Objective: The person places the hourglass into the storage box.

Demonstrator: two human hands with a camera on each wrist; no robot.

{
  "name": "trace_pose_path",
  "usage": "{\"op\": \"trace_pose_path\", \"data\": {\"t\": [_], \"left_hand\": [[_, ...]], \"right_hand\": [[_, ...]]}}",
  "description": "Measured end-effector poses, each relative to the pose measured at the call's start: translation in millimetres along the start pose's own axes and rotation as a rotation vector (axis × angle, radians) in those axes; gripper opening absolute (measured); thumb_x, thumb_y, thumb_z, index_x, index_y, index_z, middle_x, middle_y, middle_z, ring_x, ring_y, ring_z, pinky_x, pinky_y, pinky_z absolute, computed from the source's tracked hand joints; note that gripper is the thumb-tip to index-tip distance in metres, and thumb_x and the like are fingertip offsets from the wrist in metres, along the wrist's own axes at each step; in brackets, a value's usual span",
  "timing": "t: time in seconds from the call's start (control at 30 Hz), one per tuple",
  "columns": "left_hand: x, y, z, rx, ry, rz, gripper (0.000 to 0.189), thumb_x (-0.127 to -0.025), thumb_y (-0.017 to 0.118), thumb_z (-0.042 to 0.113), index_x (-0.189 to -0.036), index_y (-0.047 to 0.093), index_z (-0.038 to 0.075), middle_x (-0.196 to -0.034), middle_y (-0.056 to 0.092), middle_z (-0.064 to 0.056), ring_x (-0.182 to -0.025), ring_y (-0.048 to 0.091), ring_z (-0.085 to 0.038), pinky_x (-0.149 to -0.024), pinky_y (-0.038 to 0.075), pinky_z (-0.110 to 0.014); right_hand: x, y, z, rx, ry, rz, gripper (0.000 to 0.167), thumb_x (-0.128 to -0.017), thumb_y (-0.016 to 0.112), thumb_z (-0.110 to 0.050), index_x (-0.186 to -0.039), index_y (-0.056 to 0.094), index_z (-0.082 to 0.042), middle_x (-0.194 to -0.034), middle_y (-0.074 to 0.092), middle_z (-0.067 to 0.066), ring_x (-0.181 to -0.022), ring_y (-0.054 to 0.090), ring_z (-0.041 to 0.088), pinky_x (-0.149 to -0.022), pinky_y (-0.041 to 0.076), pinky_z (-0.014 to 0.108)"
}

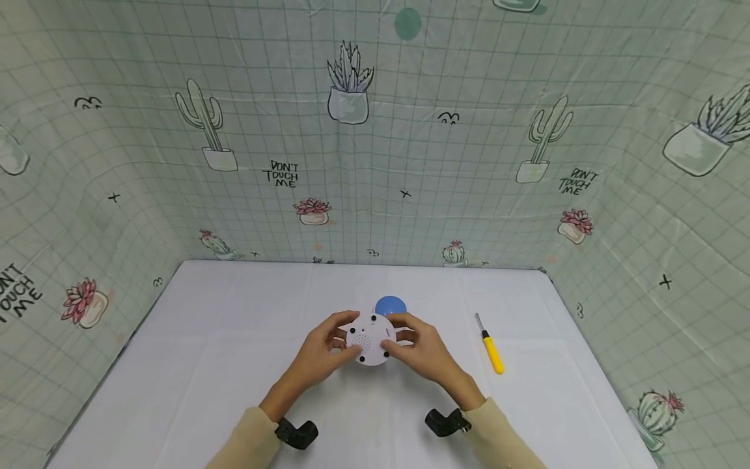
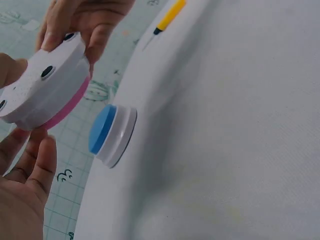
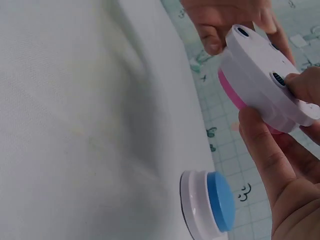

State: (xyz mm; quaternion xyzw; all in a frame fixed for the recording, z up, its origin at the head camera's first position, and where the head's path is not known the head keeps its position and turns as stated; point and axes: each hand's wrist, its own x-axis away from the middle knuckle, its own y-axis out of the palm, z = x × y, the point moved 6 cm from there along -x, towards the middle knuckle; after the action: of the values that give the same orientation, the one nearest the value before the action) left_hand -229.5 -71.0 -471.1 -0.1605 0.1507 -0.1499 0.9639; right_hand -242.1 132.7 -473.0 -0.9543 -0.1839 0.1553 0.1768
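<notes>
A round white push button (image 1: 372,345) with a pink top is held up off the table between both hands. Its underside, with small speaker holes and several black round feet, faces the head camera; the pink side (image 2: 70,105) shows from below in the left wrist view. My left hand (image 1: 319,348) grips its left edge, thumb on the underside and fingers beneath. On the opposite edge my right hand (image 1: 423,346) does the same, thumb pressed near a black foot. Just behind, a second push button with a blue top (image 1: 390,305) and white base sits on the table.
To the right lies a screwdriver (image 1: 492,352) with a yellow handle, its tip toward the back. A white cloth covers the table (image 1: 234,306). Printed curtains (image 1: 404,156) stand along the back and both sides.
</notes>
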Motion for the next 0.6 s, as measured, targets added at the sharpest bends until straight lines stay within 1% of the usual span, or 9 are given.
{"op": "trace_pose_path", "data": {"t": [0.07,0.17,0.27,0.3,0.43,0.5,0.6], "left_hand": [[2.7,2.0,0.0,-0.019,0.014,0.021,0.079,-0.086,0.084,0.012,-0.154,0.045,0.013,-0.151,0.053,-0.014,-0.104,0.061,-0.021,-0.084,0.057,-0.028],[6.5,7.1,-1.8,-0.074,0.036,0.040,0.099,-0.079,0.091,0.018,-0.160,0.034,0.018,-0.156,0.047,-0.012,-0.112,0.058,-0.023,-0.085,0.055,-0.034],[8.6,12.9,-4.9,-0.107,0.035,0.065,0.112,-0.075,0.094,0.019,-0.163,0.025,0.019,-0.156,0.045,-0.015,-0.117,0.054,-0.024,-0.086,0.052,-0.036],[8.6,14.6,-6.1,-0.114,0.032,0.076,0.114,-0.074,0.094,0.020,-0.163,0.023,0.018,-0.155,0.045,-0.015,-0.117,0.053,-0.024,-0.086,0.051,-0.036],[7.9,18.2,-8.2,-0.093,0.017,0.128,0.118,-0.073,0.095,0.018,-0.164,0.020,0.016,-0.151,0.048,-0.017,-0.118,0.054,-0.024,-0.088,0.051,-0.031],[7.9,18.6,-7.5,-0.089,0.022,0.148,0.116,-0.073,0.095,0.017,-0.162,0.021,0.014,-0.149,0.050,-0.016,-0.117,0.055,-0.024,-0.090,0.052,-0.029],[8.2,18.0,-6.7,-0.095,0.031,0.161,0.110,-0.073,0.096,0.016,-0.157,0.026,0.013,-0.145,0.054,-0.013,-0.115,0.057,-0.022,-0.090,0.052,-0.027]], "right_hand": [[0.5,-0.9,0.6,-0.014,0.007,0.029,0.048,-0.093,0.078,-0.013,-0.136,0.059,-0.003,-0.130,0.064,0.020,-0.101,0.073,0.028,-0.082,0.062,0.025],[1.3,-0.5,1.0,-0.044,0.007,0.062,0.047,-0.092,0.078,-0.011,-0.135,0.060,-0.003,-0.128,0.064,0.021,-0.100,0.072,0.027,-0.082,0.062,0.024],[1.6,1.7,1.0,-0.083,0.002,0.086,0.046,-0.091,0.078,-0.008,-0.133,0.061,-0.002,-0.127,0.064,0.021,-0.099,0.072,0.027,-0.082,0.061,0.024],[1.4,2.8,0.9,-0.096,-0.003,0.092,0.046,-0.091,0.078,-0.007,-0.133,0.060,-0.001,-0.127,0.064,0.021,-0.099,0.071,0.027,-0.082,0.061,0.024],[0.1,8.9,-0.4,-0.129,-0.023,0.098,0.047,-0.091,0.077,-0.007,-0.134,0.058,0.000,-0.127,0.062,0.021,-0.101,0.070,0.025,-0.082,0.062,0.024],[-0.3,11.6,-1.4,-0.138,-0.028,0.099,0.047,-0.092,0.077,-0.007,-0.134,0.058,0.000,-0.127,0.061,0.021,-0.102,0.070,0.024,-0.083,0.062,0.024],[0.2,13.5,-3.7,-0.146,-0.021,0.102,0.047,-0.092,0.077,-0.006,-0.134,0.057,0.000,-0.127,0.061,0.021,-0.101,0.070,0.023,-0.081,0.062,0.024]]}}
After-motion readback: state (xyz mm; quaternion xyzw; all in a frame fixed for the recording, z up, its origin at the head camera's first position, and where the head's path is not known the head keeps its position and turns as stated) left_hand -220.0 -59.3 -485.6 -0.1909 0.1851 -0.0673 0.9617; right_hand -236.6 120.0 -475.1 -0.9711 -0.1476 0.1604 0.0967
